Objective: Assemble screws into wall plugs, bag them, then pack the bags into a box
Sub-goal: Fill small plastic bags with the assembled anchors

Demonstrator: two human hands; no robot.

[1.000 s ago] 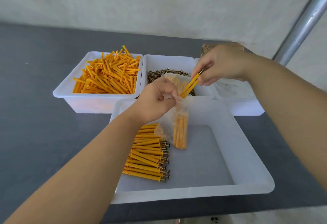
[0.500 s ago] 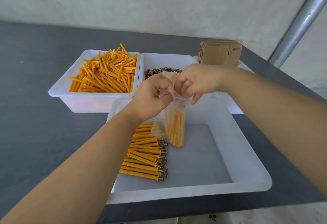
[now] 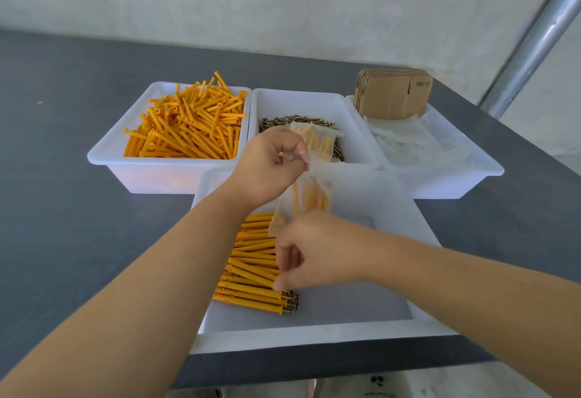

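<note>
Now | left hand (image 3: 270, 168) fingers pinch bag (image 3: 309, 196) top | right hand (image 3: 314, 253) fingers curled over assembled plugs (image 3: 251, 272), grip unclear

Flattened cardboard boxes (image 3: 393, 92) with small dark print near top edge, too blurred to read

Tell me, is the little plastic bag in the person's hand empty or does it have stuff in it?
Not empty. The clear bag hangs from the left hand, and orange plugs show through its side.
</note>
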